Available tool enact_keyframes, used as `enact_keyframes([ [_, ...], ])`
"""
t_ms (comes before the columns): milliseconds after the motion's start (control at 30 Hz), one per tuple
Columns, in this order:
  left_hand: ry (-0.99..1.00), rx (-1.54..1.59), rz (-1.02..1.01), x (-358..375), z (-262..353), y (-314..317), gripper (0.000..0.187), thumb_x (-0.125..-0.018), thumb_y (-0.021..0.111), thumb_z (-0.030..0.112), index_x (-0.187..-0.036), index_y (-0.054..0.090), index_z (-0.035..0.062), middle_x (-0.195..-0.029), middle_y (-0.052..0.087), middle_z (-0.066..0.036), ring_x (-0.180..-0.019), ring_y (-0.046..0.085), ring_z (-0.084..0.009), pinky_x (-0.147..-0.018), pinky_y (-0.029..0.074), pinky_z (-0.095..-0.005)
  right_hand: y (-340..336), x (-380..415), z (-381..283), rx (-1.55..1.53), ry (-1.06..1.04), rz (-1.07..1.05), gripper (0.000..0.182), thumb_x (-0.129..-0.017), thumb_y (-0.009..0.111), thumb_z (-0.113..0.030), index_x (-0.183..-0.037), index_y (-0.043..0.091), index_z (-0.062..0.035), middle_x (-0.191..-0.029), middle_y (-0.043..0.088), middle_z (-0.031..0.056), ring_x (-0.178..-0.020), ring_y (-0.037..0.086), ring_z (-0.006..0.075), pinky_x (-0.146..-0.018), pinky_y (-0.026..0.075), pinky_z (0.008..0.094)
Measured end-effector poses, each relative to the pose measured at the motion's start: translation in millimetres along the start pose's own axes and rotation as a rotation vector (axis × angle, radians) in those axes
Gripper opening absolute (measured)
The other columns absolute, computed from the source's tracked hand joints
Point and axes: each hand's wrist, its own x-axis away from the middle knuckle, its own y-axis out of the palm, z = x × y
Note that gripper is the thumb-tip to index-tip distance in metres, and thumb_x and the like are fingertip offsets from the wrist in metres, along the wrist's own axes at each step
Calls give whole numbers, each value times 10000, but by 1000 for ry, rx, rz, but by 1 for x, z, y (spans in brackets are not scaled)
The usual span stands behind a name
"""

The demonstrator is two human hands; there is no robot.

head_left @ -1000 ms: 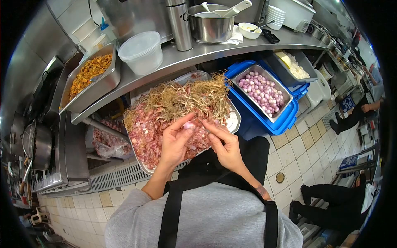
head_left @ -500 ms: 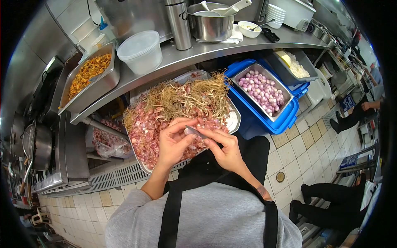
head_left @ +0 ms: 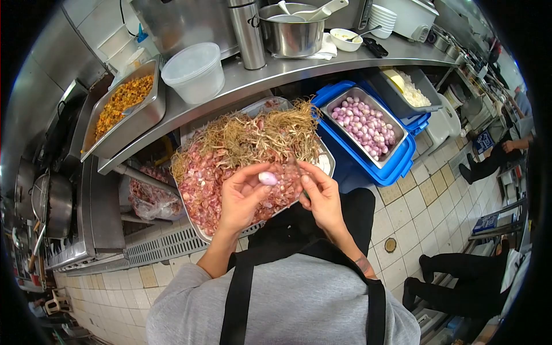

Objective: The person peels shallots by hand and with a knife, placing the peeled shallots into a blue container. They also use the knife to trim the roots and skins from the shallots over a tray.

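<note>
My left hand (head_left: 238, 198) holds a smooth, pale purple shallot (head_left: 267, 178) between thumb and fingers. A little to its right, my right hand (head_left: 323, 198) is closed round a small knife (head_left: 292, 165), with the blade pointing away from me and partly lost against the background. Both hands are above a large tray (head_left: 192, 221) of reddish shallots and skins (head_left: 201, 190). Dry, stringy roots and stalks (head_left: 253, 135) are heaped across its far side.
Peeled shallots (head_left: 362, 123) fill a metal pan on a blue lidded bin (head_left: 397, 175) to the right. Beyond the tray runs a steel counter (head_left: 241, 83) with a plastic tub (head_left: 195, 75), a flask (head_left: 248, 37) and a pot (head_left: 290, 34). Other people's legs (head_left: 460, 273) show at right.
The knife has come away from the shallot as my right hand turned and moved slightly right. The shallot now shows whole in my left hand, which has barely moved.
</note>
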Motion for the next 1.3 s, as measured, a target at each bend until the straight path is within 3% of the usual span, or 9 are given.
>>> enact_keyframes([
  [300,-55,184,44,-3,1,3,345,-796,584,-70,-1135,523,-40,-1118,577,-177,-1045,575,-240,-932,448,-342,1,0,4,262,-58,86,309,-921,502,-105,-1223,541,-53,-758,559,-6,-575,445,18,-493,364,165],
  [500,-93,65,156,-5,-19,-11,296,-803,574,-79,-1095,531,-50,-1065,588,-143,-991,585,-203,-863,473,-290,-4,0,10,371,-135,71,341,-892,509,-52,-1232,524,-33,-1063,634,55,-707,530,48,-617,437,191],
  [533,-108,23,182,-5,-19,-9,291,-806,572,-75,-1092,531,-47,-1053,586,-131,-969,584,-190,-851,472,-281,-2,-1,8,384,-199,84,357,-876,506,-29,-1233,520,-31,-1204,581,84,-855,589,105,-755,465,244],
  [600,-138,-72,203,0,-22,-9,276,-812,572,-60,-1085,533,-43,-1029,583,-112,-932,579,-169,-832,469,-268,-6,-2,6,540,-407,94,344,-873,503,-34,-1215,533,-28,-1192,582,120,-994,589,176,-861,444,285],
  [667,-169,-154,198,1,-27,-9,265,-831,561,-38,-1093,519,-42,-1020,572,-107,-923,573,-173,-827,472,-274,-14,0,7,539,-340,27,325,-869,505,-43,-1192,547,-24,-1133,603,146,-1013,589,221,-869,445,310],
  [967,-247,-509,-4,-27,-40,-5,265,-837,585,27,-1091,525,-20,-962,588,-99,-840,570,-165,-722,479,-261,-52,-1,26,735,-355,165,320,-854,507,-110,-1165,568,-68,-855,585,183,-801,577,352,-703,457,412],
  [1033,-328,-721,-162,-35,-29,6,347,-858,599,134,-1170,499,24,-977,606,-126,-860,578,-250,-762,505,-352,-70,8,34,788,-329,243,322,-854,507,-113,-1168,568,-75,-836,580,179,-797,574,350,-696,452,411],
  [1133,-459,-587,-116,-54,-48,14,262,-844,625,123,-1056,564,-18,-960,604,-143,-783,589,-212,-656,515,-279,-93,30,29,808,-294,313,336,-845,529,-103,-1178,567,-89,-816,577,156,-783,570,344,-688,448,397],
  [1300,-278,-778,-462,-70,-59,84,224,-808,666,101,-992,614,-15,-916,616,-94,-789,579,-180,-694,493,-273,-129,80,15,779,-398,536,366,-839,551,-69,-1203,557,-112,-852,596,145,-778,581,320,-696,455,375],
])
